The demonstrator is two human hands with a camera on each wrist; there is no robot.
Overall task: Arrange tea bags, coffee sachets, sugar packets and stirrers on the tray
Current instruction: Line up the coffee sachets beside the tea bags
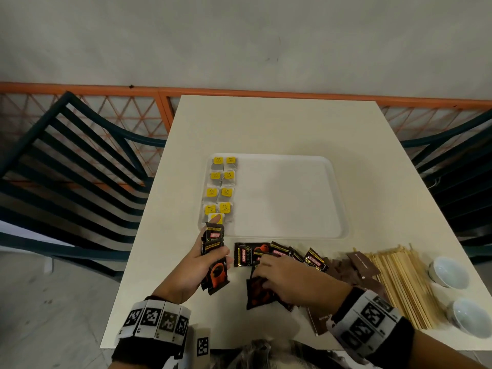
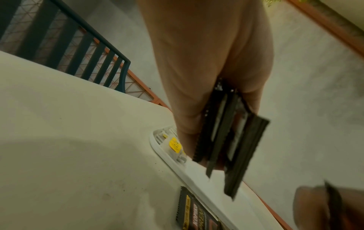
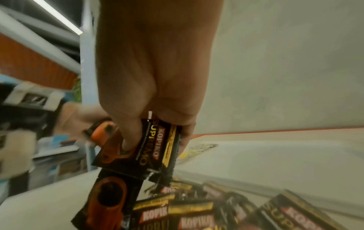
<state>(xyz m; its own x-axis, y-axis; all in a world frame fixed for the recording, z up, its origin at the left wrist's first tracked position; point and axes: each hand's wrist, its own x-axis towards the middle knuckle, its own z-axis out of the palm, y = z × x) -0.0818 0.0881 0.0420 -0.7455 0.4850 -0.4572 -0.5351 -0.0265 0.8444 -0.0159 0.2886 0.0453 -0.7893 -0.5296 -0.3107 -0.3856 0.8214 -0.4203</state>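
Note:
A white tray (image 1: 290, 195) lies mid-table with several yellow-tagged tea bags (image 1: 221, 187) in two columns along its left side. My left hand (image 1: 202, 265) grips a small stack of black coffee sachets (image 1: 214, 259) just in front of the tray's near-left corner; the same stack (image 2: 226, 137) shows edge-on in the left wrist view. My right hand (image 1: 287, 278) pinches one coffee sachet (image 3: 145, 144) above the loose pile of sachets (image 1: 282, 255) in front of the tray. Brown sugar packets (image 1: 356, 267) and wooden stirrers (image 1: 399, 283) lie to the right.
Two white bowls (image 1: 452, 272) stand at the table's right edge beside the stirrers. Dark slatted chairs (image 1: 66, 169) flank the table on both sides. An orange railing (image 1: 239, 91) runs behind the table's far edge.

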